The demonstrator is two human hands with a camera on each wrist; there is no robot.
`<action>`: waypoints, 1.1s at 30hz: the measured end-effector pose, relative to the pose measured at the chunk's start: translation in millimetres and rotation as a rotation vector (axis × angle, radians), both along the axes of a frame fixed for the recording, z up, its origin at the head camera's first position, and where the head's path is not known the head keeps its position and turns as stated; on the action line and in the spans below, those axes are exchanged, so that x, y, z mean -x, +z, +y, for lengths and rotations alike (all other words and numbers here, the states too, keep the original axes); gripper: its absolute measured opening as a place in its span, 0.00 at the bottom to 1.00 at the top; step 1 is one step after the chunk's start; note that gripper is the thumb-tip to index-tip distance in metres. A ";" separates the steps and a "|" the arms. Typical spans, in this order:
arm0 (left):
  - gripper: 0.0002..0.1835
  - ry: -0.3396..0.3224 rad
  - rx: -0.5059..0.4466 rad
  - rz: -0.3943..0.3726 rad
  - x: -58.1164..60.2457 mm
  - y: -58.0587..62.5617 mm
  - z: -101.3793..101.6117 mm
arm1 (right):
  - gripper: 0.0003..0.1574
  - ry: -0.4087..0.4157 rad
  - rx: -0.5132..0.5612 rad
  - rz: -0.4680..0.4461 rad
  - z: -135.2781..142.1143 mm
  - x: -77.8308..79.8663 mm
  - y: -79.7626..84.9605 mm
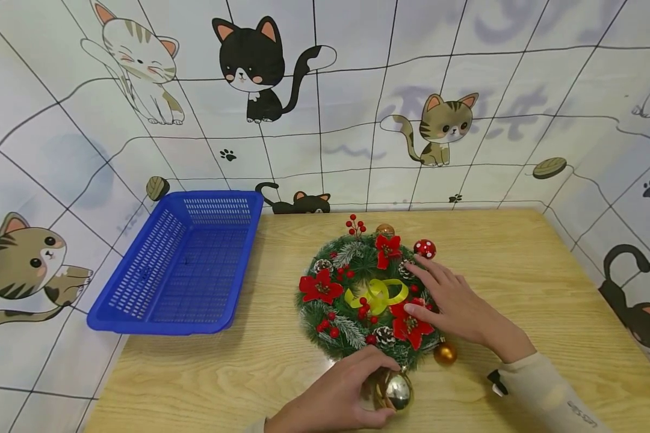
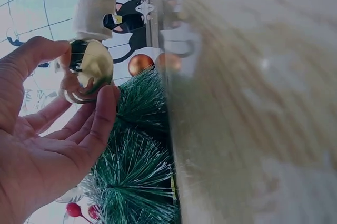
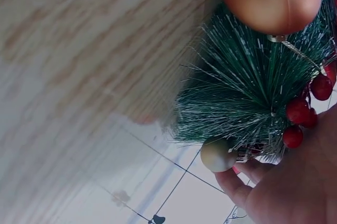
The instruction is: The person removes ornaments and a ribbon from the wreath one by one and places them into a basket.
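A green Christmas wreath (image 1: 336, 337) lies on the table, with red poinsettias (image 1: 321, 287), pine cones, red berries and a yellow ribbon (image 1: 378, 296) in its middle. My left hand (image 1: 342, 394) pinches a shiny gold ball ornament (image 1: 394, 391) between thumb and fingers, at the wreath's near edge. The same gold ball (image 2: 92, 69) shows between the fingertips in the left wrist view. My right hand (image 1: 457, 304) rests over the wreath's right side, fingers extended toward a red dotted ornament (image 1: 425, 248). In the right wrist view, a pale ball (image 3: 218, 154) is right by its fingertips.
A blue plastic basket (image 1: 238, 264) stands to the left on the wooden table (image 1: 520, 264). A small orange ball (image 1: 445, 353) hangs at the wreath's lower right, another orange ball (image 1: 384, 230) at its far edge. A cat-printed wall covering (image 1: 352, 138) encloses the back and sides.
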State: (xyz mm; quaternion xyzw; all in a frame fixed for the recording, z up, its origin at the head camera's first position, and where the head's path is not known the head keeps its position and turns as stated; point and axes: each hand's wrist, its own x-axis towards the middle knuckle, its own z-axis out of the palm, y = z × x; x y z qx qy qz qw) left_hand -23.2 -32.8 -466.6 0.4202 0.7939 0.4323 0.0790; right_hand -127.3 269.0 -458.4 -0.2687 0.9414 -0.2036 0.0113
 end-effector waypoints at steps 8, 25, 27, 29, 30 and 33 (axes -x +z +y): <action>0.28 -0.003 -0.072 0.039 1.9 6.4 -5.4 | 0.54 -0.002 0.001 -0.001 2.1 1.6 -5.3; 0.30 0.018 -0.150 -0.005 5.4 15.2 -14.6 | 0.54 0.002 0.011 0.023 2.6 1.2 -8.3; 0.30 0.020 -0.160 -0.011 6.7 17.7 -16.1 | 0.54 0.001 0.013 0.026 2.5 1.2 -8.4; 0.31 0.026 -0.168 0.011 8.5 20.0 -18.0 | 0.54 0.000 0.014 0.027 2.3 1.2 -8.2; 0.31 0.031 -0.171 0.031 9.4 21.2 -19.1 | 0.54 0.000 0.014 0.027 2.2 1.2 -7.9; 0.32 0.055 -0.175 0.075 12.0 25.5 -22.2 | 0.54 -0.003 0.012 0.026 2.0 1.0 -7.7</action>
